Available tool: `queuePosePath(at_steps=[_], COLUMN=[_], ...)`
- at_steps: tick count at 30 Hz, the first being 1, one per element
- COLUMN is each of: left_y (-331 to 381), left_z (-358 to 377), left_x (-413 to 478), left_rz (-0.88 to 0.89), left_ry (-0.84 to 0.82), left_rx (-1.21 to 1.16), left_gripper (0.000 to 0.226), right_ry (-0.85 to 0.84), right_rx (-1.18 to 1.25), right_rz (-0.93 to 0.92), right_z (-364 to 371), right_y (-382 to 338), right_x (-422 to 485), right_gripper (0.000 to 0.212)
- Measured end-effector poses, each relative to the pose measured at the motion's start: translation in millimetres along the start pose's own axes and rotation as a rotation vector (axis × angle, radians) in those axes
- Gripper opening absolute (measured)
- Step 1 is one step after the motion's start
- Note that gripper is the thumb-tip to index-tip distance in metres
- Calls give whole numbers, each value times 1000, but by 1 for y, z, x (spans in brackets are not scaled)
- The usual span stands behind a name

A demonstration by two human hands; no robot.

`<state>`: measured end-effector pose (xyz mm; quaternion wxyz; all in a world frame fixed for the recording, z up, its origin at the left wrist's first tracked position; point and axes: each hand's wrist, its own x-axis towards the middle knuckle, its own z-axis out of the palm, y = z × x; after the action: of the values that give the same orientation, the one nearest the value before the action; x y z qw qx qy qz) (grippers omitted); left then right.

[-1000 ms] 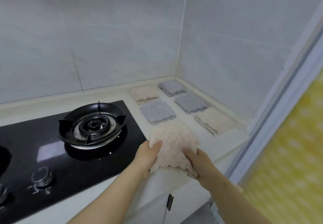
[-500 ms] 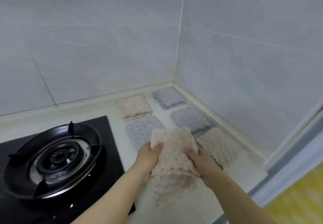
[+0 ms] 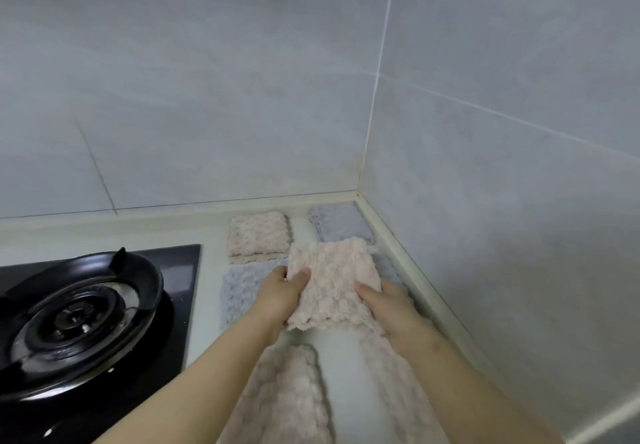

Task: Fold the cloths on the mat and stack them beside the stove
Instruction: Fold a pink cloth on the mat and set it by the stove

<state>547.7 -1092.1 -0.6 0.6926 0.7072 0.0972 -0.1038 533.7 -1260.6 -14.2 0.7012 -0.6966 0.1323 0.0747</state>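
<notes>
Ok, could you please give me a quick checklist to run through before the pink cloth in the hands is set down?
1. Left hand grips the pink cloth: ok.
2. Right hand grips its other edge: ok.
3. Held cloth folded evenly: cannot tell.
4. Cloth clear of the burner: ok.
5. Stack started: not ok; the folded cloths lie side by side.

Around the held cloth (image 3: 332,284), on the counter (image 3: 346,357): the stove (image 3: 86,322) at 9 o'clock, folded cloth (image 3: 258,235) at 11, corner cloth (image 3: 341,223) at 12, near cloth (image 3: 287,398) at 6.
</notes>
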Motion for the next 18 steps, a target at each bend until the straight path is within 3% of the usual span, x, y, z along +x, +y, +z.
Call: queuePosePath(at_steps=[5,10,18], left_y=[13,26,46], left_z=[17,26,47], left_x=[23,65,159], left_rz=[-4,-65,-124], left_ry=[88,150,172], left_rx=[14,43,73], left_gripper=[10,18,16], right_ry=[-56,-44,159], right_rx=[-26,-45,-208], right_rz=[-35,-20,-48], right_z=[-10,-14,-15], right_y=[-14,-29,-44], right_x=[35,75,175], right_gripper=[24,23,28])
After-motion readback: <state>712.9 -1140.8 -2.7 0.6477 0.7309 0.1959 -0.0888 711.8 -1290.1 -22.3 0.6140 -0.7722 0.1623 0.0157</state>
